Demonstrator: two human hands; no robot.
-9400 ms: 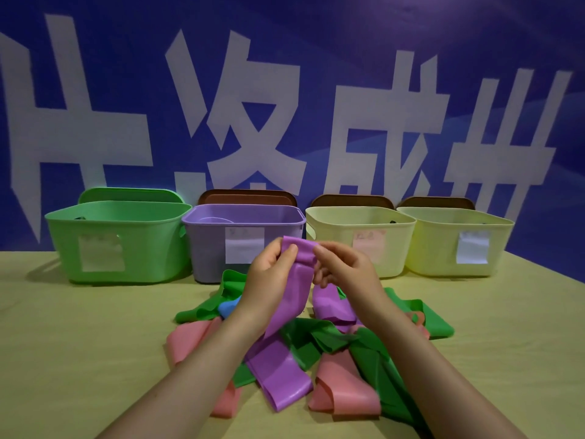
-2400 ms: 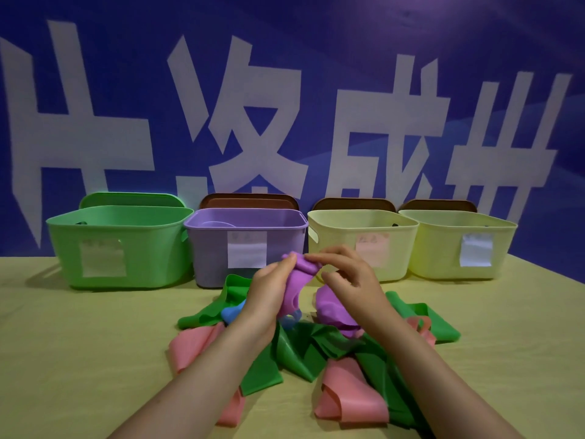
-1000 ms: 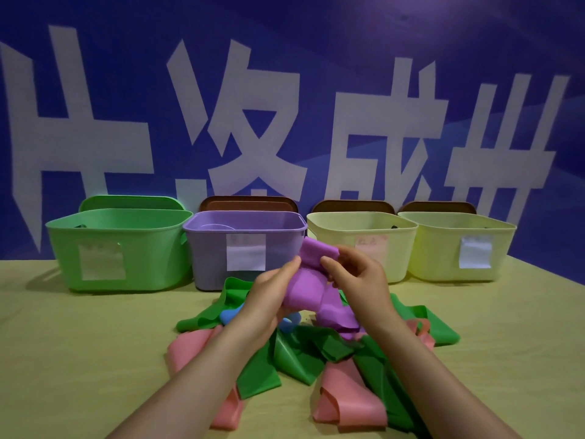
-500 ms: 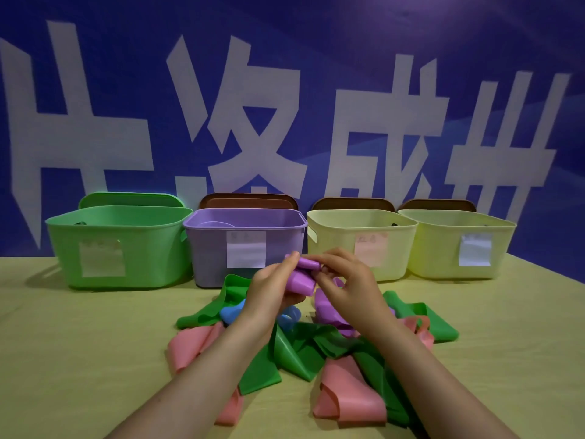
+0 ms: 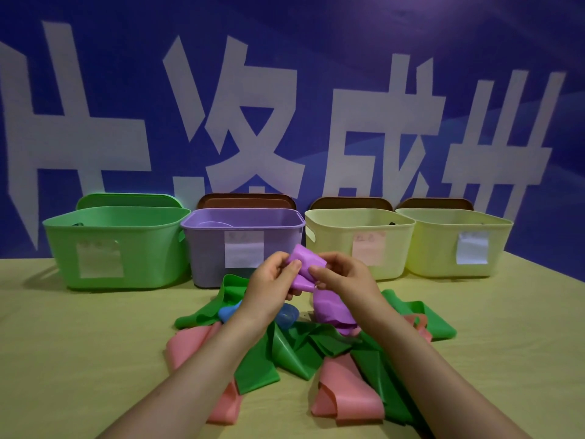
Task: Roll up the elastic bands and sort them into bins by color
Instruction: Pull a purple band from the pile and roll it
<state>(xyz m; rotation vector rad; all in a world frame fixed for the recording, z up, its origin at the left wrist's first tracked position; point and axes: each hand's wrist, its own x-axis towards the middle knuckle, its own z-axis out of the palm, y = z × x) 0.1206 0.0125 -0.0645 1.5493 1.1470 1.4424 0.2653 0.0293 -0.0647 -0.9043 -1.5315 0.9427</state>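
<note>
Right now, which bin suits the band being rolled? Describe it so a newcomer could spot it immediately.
Four bins stand in a row along the back of the table, under the blue wall with white characters. Second from the left is the purple bin, directly behind the hands rolling the purple band. It alone is purple: its left neighbour is green, the two right ones pale yellow.

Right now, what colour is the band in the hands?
Purple band, clearest in the head view.

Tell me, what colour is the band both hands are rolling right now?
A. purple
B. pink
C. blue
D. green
A: the left hand and right hand both pinch a purple band, held up in front of the purple bin, while the green, pink and blue ones lie on the table.
</note>
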